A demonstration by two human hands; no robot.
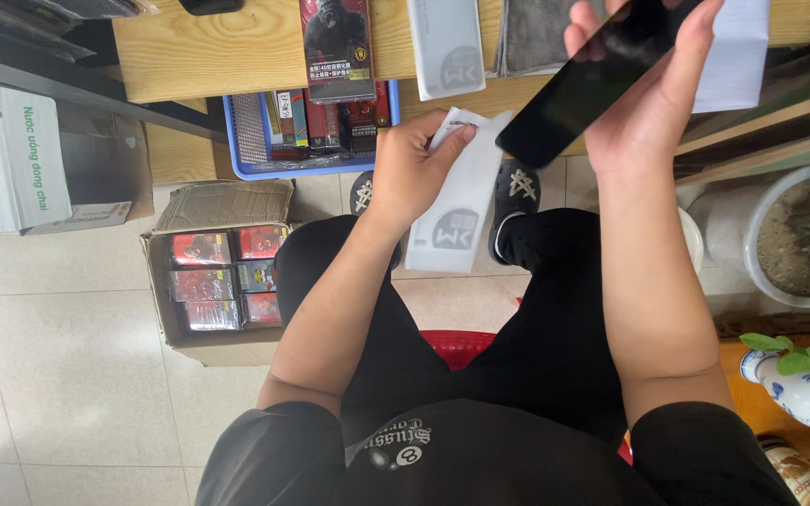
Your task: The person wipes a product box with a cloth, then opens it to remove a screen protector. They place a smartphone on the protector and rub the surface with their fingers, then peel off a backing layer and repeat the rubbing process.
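My right hand (644, 94) grips a black phone (592, 84), its top cut off. My left hand (414, 164) pinches a white sleeve (457, 201) just beside the phone; a cardboard box (222, 272) sits well left.

Seated person, dressed in black

Black short-sleeved shirt (442, 459) with pale chest print; black trousers (555, 319); dark clogs (517, 187) with pale crossed marks; bare forearms.

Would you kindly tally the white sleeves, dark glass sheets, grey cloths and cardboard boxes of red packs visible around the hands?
White sleeves: 2, one in the left hand at, one on the wooden bench at
Dark glass sheets: 1, in the right hand at
Grey cloths: 1
Cardboard boxes of red packs: 1
Total: 5
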